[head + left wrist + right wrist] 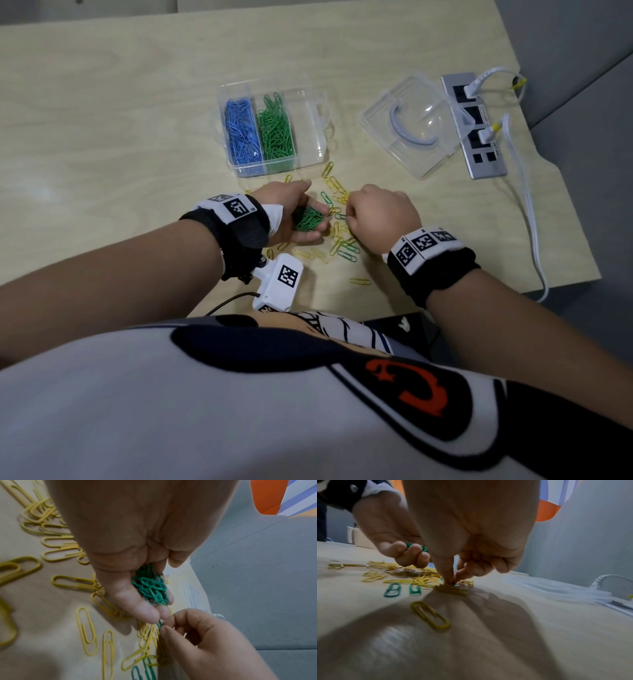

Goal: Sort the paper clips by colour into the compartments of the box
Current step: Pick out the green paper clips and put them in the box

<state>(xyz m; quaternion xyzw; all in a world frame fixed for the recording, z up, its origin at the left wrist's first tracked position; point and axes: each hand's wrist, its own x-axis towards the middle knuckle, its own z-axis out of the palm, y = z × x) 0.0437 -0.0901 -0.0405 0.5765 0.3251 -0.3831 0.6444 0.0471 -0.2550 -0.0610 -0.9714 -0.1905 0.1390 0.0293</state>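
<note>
1. Right hand (380,219) fingertips pinch one green clip (159,623) on the table, just beside the left hand (291,212).
2. Left hand cupped around a green clip bunch (309,219), near side of the box (308,137).
3. Clip's long axis points toward left palm.

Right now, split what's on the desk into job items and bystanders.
Job:
compartment box
blue clips
green clips in box
green handful in left hand
right hand pinching a green clip
loose yellow clips

Bystanders:
lid
power strip
white cables

Clear glossy plastic box (318,113) (lid (407,126) too), pale matt wood-grain table (120,102)
</note>
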